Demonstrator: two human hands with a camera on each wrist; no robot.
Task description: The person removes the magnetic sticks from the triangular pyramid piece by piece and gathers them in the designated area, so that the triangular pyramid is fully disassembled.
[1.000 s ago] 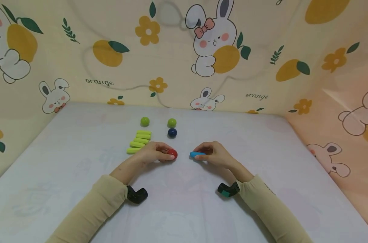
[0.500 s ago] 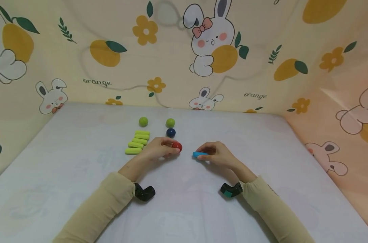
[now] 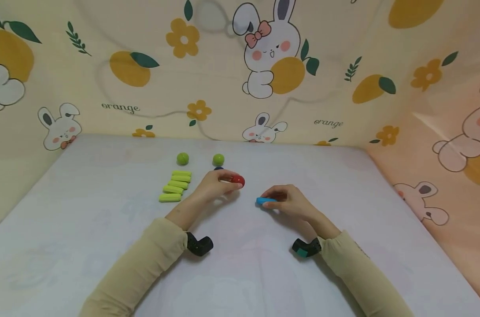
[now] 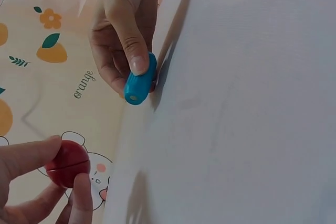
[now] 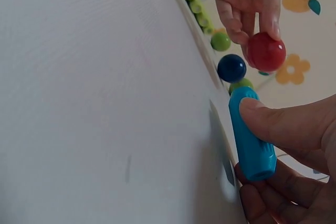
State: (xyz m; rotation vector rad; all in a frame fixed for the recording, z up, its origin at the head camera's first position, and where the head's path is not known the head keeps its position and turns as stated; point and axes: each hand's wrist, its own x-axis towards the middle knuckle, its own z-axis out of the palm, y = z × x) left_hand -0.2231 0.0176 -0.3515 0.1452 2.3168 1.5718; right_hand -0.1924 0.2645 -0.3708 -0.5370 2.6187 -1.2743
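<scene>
My left hand [image 3: 215, 184] pinches a glossy red ball [image 3: 238, 181] between thumb and fingertips. A thin seam runs round the ball [image 4: 68, 163] in the left wrist view. To its right and nearer to me, my right hand [image 3: 290, 203] holds a short blue stick [image 3: 265, 200] with the thumb laid along it. The stick [image 5: 252, 135] is ribbed and has tapered ends in the right wrist view. A dark blue ball [image 3: 218, 168] lies just beyond my left hand, which mostly hides it in the head view; the right wrist view shows it whole.
Two green balls, one at left [image 3: 182, 158] and one at right [image 3: 218, 159], stand at the back of the white table [image 3: 240, 273]. Several yellow-green sticks [image 3: 178, 185] lie in a slanting row left of my left hand. A printed rabbit-and-orange backdrop [image 3: 160, 79] rises behind.
My left hand has carried the red ball away from me and to the right, now covering most of the dark blue ball. The right hand holds the blue stick almost in place.
</scene>
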